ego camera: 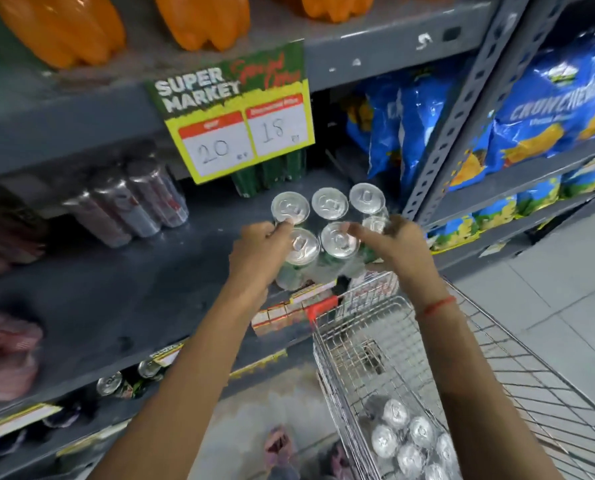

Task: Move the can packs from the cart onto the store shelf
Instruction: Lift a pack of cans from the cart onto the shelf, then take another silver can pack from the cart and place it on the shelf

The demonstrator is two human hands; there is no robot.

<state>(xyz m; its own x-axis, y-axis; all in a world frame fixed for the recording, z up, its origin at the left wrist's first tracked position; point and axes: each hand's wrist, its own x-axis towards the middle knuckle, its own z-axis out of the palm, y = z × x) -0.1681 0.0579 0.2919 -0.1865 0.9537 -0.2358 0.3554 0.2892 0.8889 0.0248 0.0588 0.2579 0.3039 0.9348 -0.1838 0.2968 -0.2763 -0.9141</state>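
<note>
Six silver-topped green cans in a clear shrink-wrapped pack (pixel 327 233) are sitting at the centre of the frame, just over the front edge of the grey metal shelf (pixel 116 289). The left hand (pixel 258 251) and the right hand (pixel 393 244) are clasping its two sides, fingers curled over the can tops. Judging from this, the pack is best kept level and slid back clear of the lip before letting go. More cans (pixel 410 441) are waiting in the wire cart (pixel 358 341), lower right.

Orange bottles (pixel 64 29) on top shelf, price sign (pixel 240 112) (reading 20 and 18), blue snack bags (pixel 545 109) right
</note>
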